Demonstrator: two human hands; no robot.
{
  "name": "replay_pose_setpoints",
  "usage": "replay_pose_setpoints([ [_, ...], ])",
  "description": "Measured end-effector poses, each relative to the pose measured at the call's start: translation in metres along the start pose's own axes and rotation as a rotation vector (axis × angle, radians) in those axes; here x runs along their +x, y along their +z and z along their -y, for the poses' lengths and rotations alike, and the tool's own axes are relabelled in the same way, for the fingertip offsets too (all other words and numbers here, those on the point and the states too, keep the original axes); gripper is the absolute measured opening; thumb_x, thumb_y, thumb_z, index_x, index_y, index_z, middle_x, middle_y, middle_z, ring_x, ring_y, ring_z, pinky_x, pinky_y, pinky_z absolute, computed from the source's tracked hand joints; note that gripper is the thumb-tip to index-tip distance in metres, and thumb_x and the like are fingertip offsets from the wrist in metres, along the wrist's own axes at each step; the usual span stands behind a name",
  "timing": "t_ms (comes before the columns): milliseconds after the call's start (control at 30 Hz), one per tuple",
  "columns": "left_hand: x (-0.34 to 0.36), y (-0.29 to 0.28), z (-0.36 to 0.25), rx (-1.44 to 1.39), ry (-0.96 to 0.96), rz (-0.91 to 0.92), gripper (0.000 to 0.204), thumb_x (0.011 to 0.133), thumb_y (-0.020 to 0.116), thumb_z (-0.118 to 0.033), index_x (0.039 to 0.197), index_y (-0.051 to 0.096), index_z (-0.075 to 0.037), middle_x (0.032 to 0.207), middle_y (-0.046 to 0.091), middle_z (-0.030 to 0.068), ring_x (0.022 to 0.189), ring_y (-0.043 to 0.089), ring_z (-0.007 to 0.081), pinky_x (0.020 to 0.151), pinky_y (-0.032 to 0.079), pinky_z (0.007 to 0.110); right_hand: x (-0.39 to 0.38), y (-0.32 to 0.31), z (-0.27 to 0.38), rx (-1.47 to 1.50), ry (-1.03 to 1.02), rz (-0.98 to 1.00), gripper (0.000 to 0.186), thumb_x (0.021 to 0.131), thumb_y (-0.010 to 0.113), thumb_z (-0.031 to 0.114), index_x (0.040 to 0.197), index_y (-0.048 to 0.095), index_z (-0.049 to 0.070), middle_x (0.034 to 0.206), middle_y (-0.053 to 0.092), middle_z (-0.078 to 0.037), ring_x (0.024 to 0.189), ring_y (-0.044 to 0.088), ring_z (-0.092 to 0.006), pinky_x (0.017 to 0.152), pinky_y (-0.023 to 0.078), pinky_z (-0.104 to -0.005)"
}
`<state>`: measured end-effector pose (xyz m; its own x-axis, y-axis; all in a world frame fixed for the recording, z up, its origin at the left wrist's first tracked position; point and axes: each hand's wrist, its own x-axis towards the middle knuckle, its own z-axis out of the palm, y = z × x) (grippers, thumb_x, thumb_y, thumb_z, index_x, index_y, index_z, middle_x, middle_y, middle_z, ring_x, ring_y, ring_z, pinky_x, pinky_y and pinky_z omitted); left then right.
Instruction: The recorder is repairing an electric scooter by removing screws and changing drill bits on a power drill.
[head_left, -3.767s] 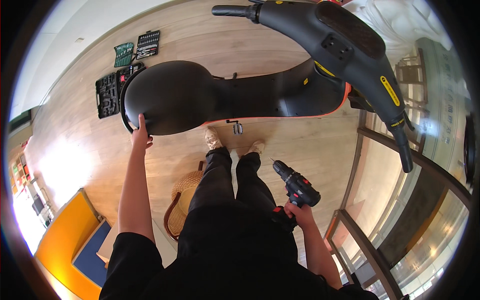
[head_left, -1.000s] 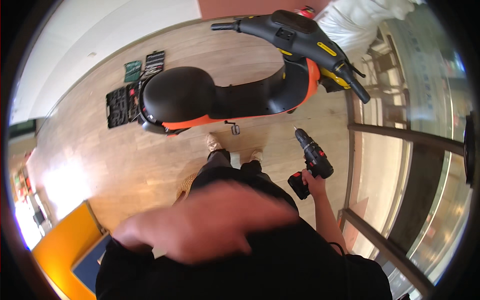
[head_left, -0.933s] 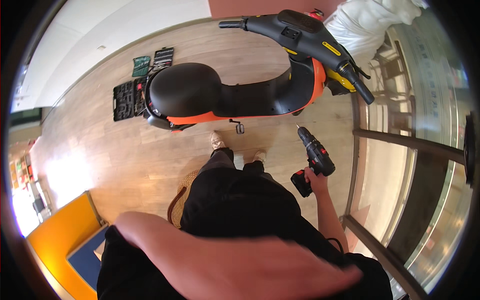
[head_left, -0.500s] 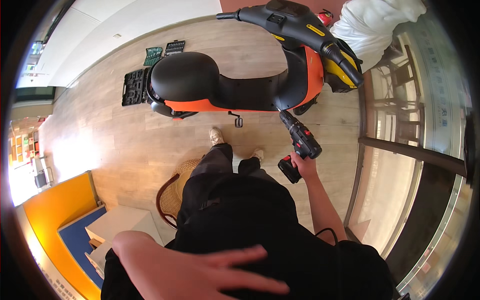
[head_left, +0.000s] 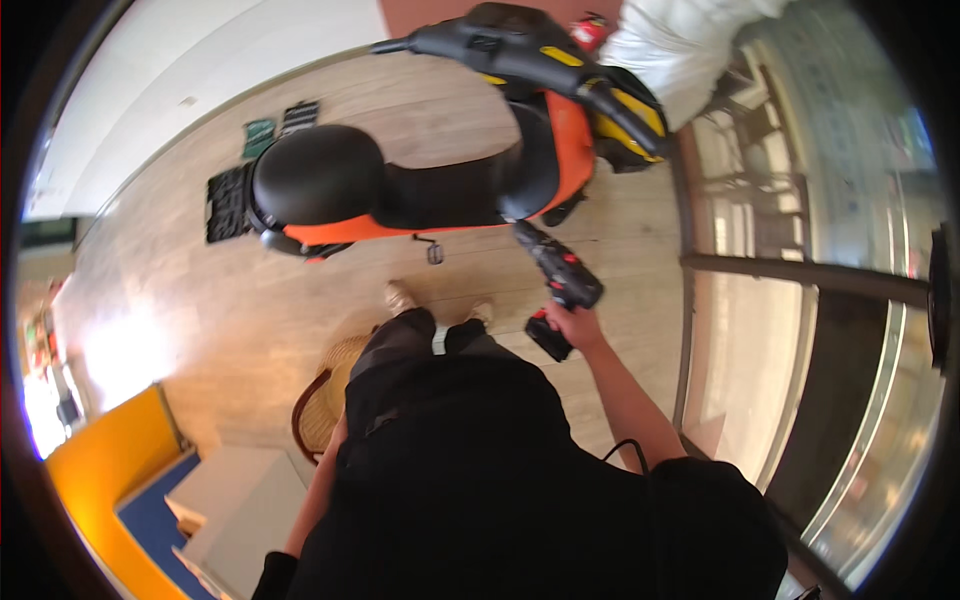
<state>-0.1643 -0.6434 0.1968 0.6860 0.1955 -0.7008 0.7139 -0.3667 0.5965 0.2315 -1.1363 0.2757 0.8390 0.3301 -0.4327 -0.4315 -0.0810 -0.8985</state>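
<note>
In the head view, my right hand is closed around a black-and-red cordless drill, whose nose points up and left toward the lower edge of an electric scooter; whether it touches is unclear. The scooter has a black seat, orange side panels and yellow-marked handlebars, and lies across the upper middle of my view, with a pedal below it. My left hand is down at my left side, largely hidden by my dark clothing, its fingers not visible.
Tool cases lie beside the scooter's rear. A wicker chair is at my left leg, near white boxy furniture and a yellow panel. A glass partition runs along the right. A white object and red extinguisher are beyond the handlebars.
My left hand, on the seat in the earliest frame, later swept across my torso and is now down at my side. The drill has moved up and left toward the scooter's lower edge.
</note>
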Motion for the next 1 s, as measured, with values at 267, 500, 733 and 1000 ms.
replay_pose_setpoints([
  [267,0.065,0.018,-0.008,-0.262,-0.066,0.275,0.059,0.108,0.042,-0.047,0.149,0.048,-0.005,0.139,0.060,0.0173,0.125,0.058,0.0284,0.107,0.046,0.040,-0.010,0.047,0.047,-0.007,-0.036,0.079,0.029,0.090,0.072,0.009,0.117,0.063,0.006,0.078,0.060,0.003,0.062,0.057,-0.0075,0.059,0.050,-0.0286],
  [500,0.104,0.024,-0.152,-0.186,-0.113,0.492,0.051,0.109,0.045,-0.034,0.149,0.047,-0.002,0.143,0.057,0.0172,0.128,0.056,0.0272,0.110,0.043,0.040,-0.058,0.027,0.089,-0.186,-0.144,-0.028,0.020,0.084,0.076,0.011,0.102,0.071,0.004,0.088,0.072,-0.003,0.082,0.067,-0.0110,0.080,0.055,-0.0314],
  [733,0.083,0.044,-0.292,-0.453,-0.396,0.454,0.052,0.104,0.057,-0.021,0.151,0.045,-0.002,0.148,0.054,0.0175,0.134,0.052,0.0274,0.115,0.039,0.041,-0.085,-0.065,0.076,-0.107,-0.153,-0.130,0.016,0.084,0.076,0.008,0.099,0.072,0.005,0.086,0.073,-0.004,0.082,0.069,-0.0116,0.079,0.056,-0.0314],
  [1000,0.092,0.177,-0.201,0.578,0.291,0.361,0.054,0.110,0.042,-0.032,0.154,0.035,-0.001,0.154,0.037,0.0288,0.140,0.045,0.0405,0.114,0.039,0.048,-0.078,-0.233,0.019,-0.154,-0.322,-0.026,0.048,0.080,0.076,0.007,0.126,0.063,0.003,0.098,0.070,-0.009,0.090,0.069,-0.0200,0.085,0.053,-0.0341],
])
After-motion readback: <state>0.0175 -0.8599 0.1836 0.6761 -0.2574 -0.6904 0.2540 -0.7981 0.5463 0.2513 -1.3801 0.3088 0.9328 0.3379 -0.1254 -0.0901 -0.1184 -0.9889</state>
